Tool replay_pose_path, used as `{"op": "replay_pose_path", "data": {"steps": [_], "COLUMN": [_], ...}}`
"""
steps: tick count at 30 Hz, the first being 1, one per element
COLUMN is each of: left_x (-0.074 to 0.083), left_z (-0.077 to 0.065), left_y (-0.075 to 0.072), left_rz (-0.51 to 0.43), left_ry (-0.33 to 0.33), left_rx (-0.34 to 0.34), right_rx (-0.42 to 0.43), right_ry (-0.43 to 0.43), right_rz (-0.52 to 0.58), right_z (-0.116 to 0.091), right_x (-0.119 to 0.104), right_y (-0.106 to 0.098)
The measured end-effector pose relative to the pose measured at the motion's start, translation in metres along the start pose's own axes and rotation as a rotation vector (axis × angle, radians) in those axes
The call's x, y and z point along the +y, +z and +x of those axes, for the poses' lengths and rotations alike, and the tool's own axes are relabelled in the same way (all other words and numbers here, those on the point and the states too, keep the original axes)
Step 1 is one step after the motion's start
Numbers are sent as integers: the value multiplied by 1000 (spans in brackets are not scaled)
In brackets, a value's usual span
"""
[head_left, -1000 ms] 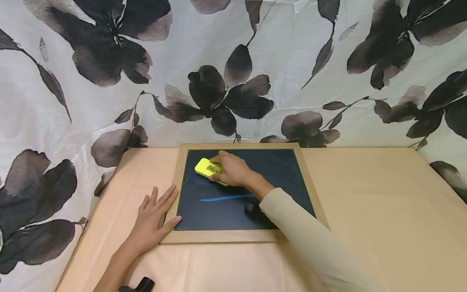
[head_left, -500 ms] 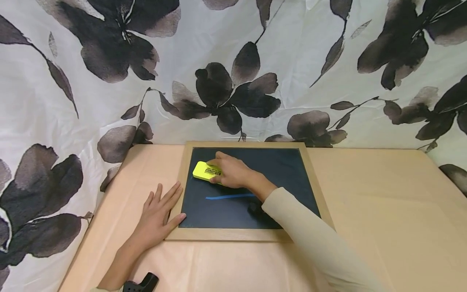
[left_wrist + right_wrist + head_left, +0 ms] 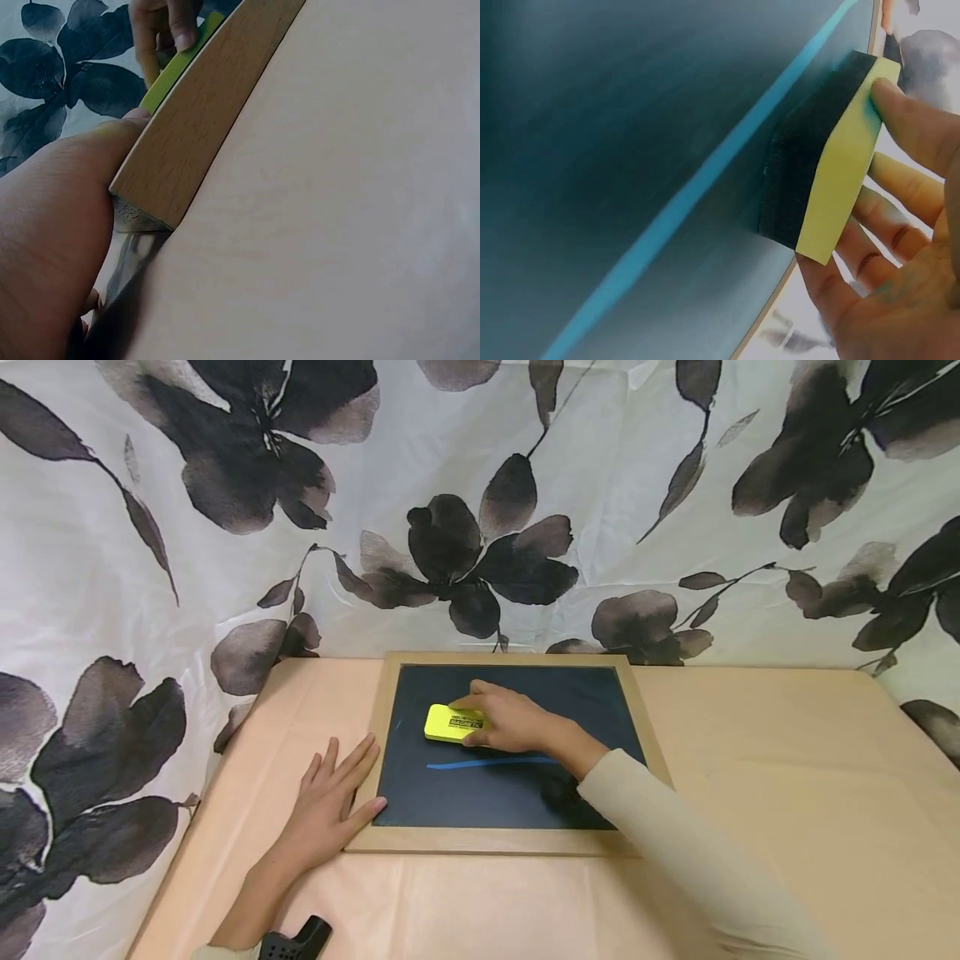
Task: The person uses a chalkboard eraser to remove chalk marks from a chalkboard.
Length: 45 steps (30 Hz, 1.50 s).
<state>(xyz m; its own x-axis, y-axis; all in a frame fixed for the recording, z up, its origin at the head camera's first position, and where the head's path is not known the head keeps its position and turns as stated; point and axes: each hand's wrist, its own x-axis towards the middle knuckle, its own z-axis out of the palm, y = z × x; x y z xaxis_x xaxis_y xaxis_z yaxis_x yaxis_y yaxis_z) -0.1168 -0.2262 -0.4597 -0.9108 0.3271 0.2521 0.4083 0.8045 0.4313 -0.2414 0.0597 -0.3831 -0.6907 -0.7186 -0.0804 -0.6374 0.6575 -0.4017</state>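
My right hand [image 3: 517, 720] grips a yellow magnetic eraser [image 3: 444, 724] by its sides, its black felt face against the blackboard [image 3: 465, 802]. In the right wrist view the eraser [image 3: 844, 169] lies beside a blue line [image 3: 705, 184], and blue smudges mark the thumb and palm. From the head view, that blue line [image 3: 472, 764] runs across the board below the eraser. My left hand [image 3: 322, 810] rests with spread, straight fingers at the left side of the wooden frame [image 3: 487, 841], thumb on its lower left part. The left wrist view shows the frame's edge [image 3: 187, 120] close up.
The board lies on a table with a light tan cover [image 3: 787, 777]. Behind it hangs a white cloth with dark flowers [image 3: 637, 460]. A black wrist device [image 3: 296, 939] sits at my left wrist. A dark shadow falls on the board under the right forearm.
My right hand has moved the eraser first slightly left, then right along the upper part of the board. Faint blue traces at upper left have mostly gone. The left hand stays at the frame.
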Motion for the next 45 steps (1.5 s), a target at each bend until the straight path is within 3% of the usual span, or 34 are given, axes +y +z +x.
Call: {"op": "replay_pose_path", "data": {"steps": [10, 16, 22, 30, 45], "left_x": [-1, 1, -2, -1, 0], "left_z": [-1, -2, -2, -2, -1], "left_y": [2, 2, 2, 4, 4], "left_rz": [-4, -8, -7, -20, -30], "left_ry": [-1, 2, 4, 16, 31], "left_rx": [-2, 7, 9, 5, 15], "right_rx": [114, 205, 253, 276, 281], "right_ry": [166, 210, 269, 305, 269], "right_rz": [41, 54, 72, 85, 206], "right_z": [-56, -104, -133, -147, -137], "right_x": [41, 59, 70, 73, 72], "right_y": [-13, -20, -16, -8, -6]}}
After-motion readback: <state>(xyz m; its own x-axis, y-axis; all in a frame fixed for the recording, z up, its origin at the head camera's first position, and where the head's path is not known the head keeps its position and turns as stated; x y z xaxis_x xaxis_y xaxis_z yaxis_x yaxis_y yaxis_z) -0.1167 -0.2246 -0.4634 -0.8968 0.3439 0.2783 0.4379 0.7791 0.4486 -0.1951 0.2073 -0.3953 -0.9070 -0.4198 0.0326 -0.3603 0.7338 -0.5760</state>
